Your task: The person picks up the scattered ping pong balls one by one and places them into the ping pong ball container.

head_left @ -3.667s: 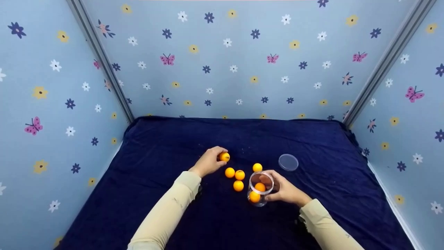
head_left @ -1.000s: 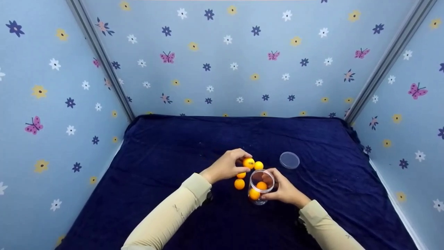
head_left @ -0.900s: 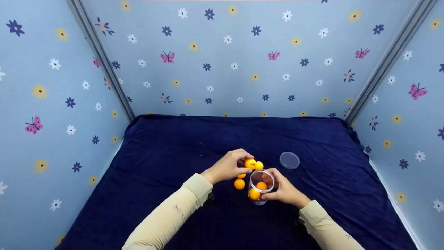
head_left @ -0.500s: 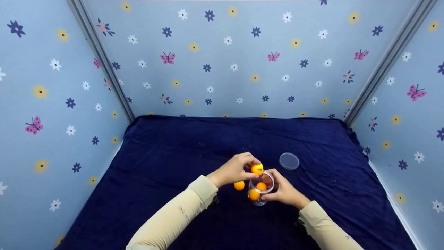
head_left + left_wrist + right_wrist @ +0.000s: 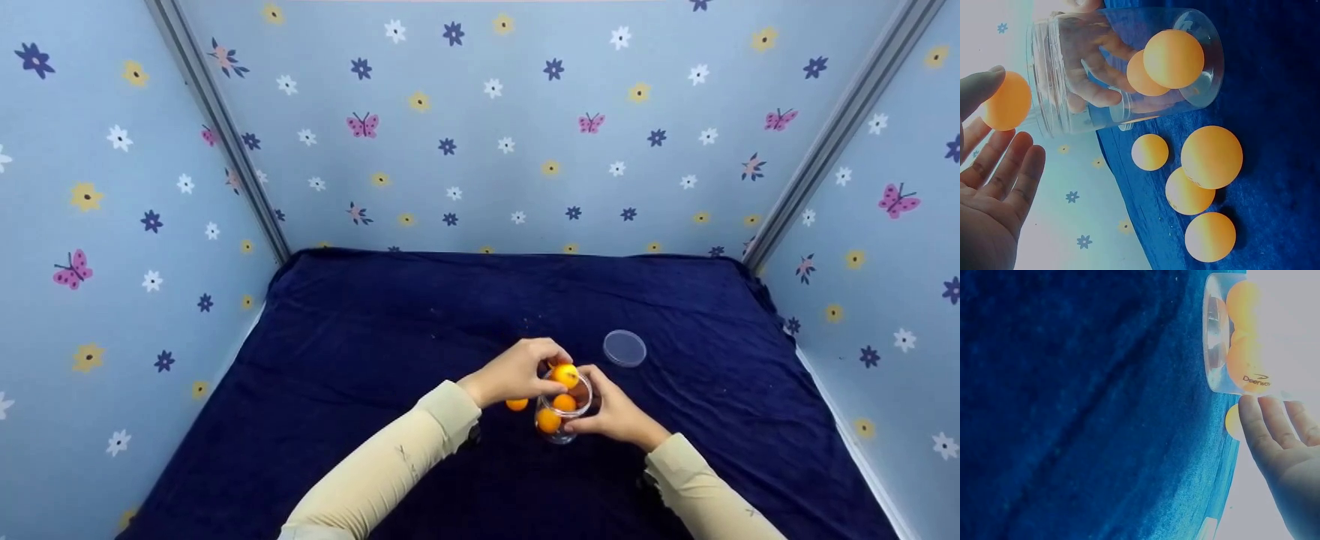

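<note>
An orange ping-pong ball is pinched between the thumb and fingers of my left hand, right at the mouth of a clear plastic jar. In the left wrist view the same held ball sits just outside the jar's threaded rim. My right hand grips the upright jar from its right side. Orange balls lie at the bottom of the jar; printed lettering shows on one ball in the right wrist view.
Several loose orange balls lie on the dark blue cloth beside the jar, mostly hidden by my left hand in the head view. A clear round lid lies behind and right of the jar. Flower-patterned walls enclose the back and sides.
My left hand has carried its ball rightward and nearer, from left of the loose balls to the jar's mouth, covering most of those balls. The right hand and jar have stayed nearly still.
</note>
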Demonstrator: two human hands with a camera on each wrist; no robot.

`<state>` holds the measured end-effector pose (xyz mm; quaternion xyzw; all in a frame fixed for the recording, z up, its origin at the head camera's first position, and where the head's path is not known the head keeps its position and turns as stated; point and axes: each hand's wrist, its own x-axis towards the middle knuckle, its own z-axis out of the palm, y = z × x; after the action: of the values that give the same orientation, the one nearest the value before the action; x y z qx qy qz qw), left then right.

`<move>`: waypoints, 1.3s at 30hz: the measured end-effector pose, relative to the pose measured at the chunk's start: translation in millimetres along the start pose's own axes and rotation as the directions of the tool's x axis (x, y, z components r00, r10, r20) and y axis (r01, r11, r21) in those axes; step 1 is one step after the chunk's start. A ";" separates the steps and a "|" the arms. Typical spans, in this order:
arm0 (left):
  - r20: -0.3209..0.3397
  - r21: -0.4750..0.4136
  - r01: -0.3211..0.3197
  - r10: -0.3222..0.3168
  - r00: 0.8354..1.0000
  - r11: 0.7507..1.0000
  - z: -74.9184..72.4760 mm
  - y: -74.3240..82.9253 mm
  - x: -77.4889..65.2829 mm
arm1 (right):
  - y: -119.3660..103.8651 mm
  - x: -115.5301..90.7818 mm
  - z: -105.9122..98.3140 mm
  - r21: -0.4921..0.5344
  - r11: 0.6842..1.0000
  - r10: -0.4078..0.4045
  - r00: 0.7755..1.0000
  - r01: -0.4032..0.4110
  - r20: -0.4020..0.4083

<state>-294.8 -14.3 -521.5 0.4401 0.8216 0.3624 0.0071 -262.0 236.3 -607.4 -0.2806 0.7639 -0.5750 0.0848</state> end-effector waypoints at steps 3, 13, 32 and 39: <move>0.004 0.010 0.002 -0.002 1.000 1.000 2.3 -0.5 1.0 | 1.3 0.5 1.0 0.019 1.000 0.010 1.000 -0.010 0.000; 0.023 0.018 0.038 -0.038 0.999 0.999 8.2 -2.6 4.7 | 2.4 0.6 1.4 0.003 1.000 -0.008 1.000 0.008 -0.008; 0.033 -0.010 0.050 -0.050 0.998 0.999 12.7 -10.1 4.6 | 3.9 0.3 0.3 0.001 1.000 -0.028 0.999 0.028 -0.019; 0.030 -0.038 0.042 -0.041 0.999 0.998 12.0 -13.6 3.2 | 6.0 -0.3 0.4 0.006 1.000 -0.028 0.999 0.028 -0.024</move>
<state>-302.5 -9.6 -537.5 0.4279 0.8232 0.3715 0.0351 -263.6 237.3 -613.2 -0.2839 0.7591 -0.5818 0.0685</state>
